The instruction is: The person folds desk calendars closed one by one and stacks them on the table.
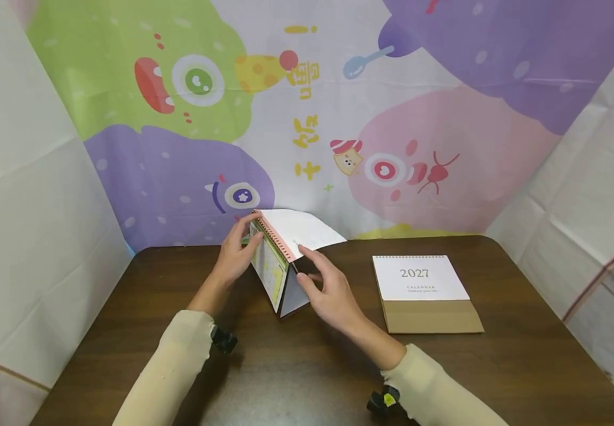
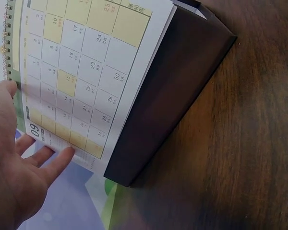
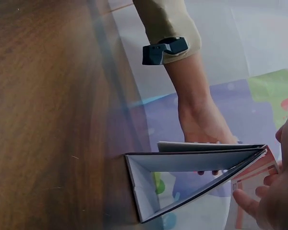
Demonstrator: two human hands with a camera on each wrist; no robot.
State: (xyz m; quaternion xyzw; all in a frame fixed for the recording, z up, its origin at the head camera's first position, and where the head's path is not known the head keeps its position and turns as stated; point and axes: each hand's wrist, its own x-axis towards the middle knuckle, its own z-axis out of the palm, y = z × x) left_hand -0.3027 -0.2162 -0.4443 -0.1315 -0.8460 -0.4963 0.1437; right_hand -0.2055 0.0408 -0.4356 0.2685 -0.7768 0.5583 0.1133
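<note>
A desk calendar [image 1: 270, 263] stands tent-like on the table, its spiral edge up. One white sheet [image 1: 301, 228] is folded over the spiral and fans out to the right. My left hand [image 1: 232, 254] holds the far end near the spiral; its thumb lies by the printed month page [image 2: 81, 72], with other fingers around the far side edge. At the near end is my right hand [image 1: 333, 290], index fingertip on the turned sheet by its pink strip, thumb apart below. Its lower fingers [image 3: 246, 203] lie against that sheet, loosely extended. The open triangular end of the stand [image 3: 144, 191] shows.
To the right stands a second calendar [image 1: 416, 281] with a white 2027 cover on a brown base. The brown table [image 1: 296, 367] backs onto a printed cartoon cloth [image 1: 307, 118], with white side sheets. Each wrist carries a black camera band [image 1: 224, 339].
</note>
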